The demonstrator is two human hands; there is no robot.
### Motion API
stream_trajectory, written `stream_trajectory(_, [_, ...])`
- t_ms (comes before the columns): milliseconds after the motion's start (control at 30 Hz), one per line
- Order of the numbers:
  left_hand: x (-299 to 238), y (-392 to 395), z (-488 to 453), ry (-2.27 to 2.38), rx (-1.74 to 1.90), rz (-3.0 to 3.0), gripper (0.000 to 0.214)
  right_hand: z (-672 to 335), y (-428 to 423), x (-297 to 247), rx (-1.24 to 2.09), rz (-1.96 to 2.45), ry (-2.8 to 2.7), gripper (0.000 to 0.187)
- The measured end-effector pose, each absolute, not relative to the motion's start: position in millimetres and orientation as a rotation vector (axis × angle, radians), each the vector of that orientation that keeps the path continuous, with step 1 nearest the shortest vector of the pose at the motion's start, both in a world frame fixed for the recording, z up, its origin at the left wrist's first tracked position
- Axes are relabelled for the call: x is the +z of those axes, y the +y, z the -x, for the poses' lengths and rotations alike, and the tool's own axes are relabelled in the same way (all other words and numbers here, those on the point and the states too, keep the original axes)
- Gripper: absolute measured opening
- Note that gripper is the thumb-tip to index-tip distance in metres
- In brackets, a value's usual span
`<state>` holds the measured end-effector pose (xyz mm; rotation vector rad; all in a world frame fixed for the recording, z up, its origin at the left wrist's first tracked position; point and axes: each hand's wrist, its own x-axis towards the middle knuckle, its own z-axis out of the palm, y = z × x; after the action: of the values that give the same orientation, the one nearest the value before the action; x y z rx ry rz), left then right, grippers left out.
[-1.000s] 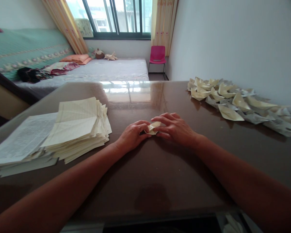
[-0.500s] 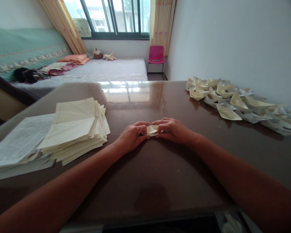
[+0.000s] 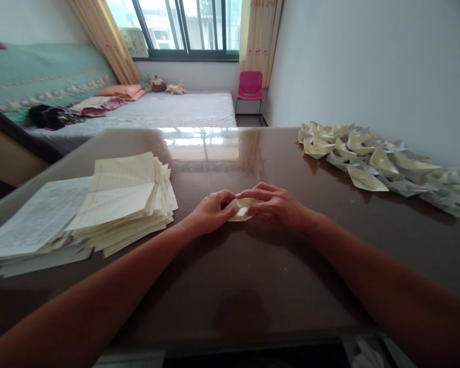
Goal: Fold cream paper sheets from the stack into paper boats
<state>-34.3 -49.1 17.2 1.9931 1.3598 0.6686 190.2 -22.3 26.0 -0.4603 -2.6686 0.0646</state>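
The paper (image 3: 244, 210) looked cream, folded; left hand (image 3: 212, 211) at nine o'clock and right hand (image 3: 279, 207) at three held it, left thumb (image 3: 228, 213) newly atop.

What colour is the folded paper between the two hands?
Pale cream; the folded paper shows in the head view.

On the desk (image 3: 214, 286): paper stack (image 3: 117, 194) at left, paper piece (image 3: 240, 212) between hands (image 3: 210, 212), folded papers (image 3: 368, 180) at right; beyond, bed (image 3: 199, 107) left of chair (image 3: 250, 82).

Nothing is legible, even on the white sheet (image 3: 40, 214)
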Motion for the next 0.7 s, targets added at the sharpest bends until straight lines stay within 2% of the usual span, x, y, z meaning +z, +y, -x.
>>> stream_trajectory(233, [14.8,-46.4,35.4,1.326,0.689,-1.898,0.027,-189.2,-29.1,33.0,-0.119,0.444,-2.687,0.017])
stream_trajectory(367, [13.0,-47.1,34.3,1.352,0.688,-1.890,0.026,-186.3,-29.2,29.5,-0.057,0.417,-2.689,0.018])
stream_trajectory(700, [17.4,-55.3,26.7,1.367,0.656,-1.957,0.025,-182.2,-29.2,27.2,0.100,0.701,-2.516,0.017])
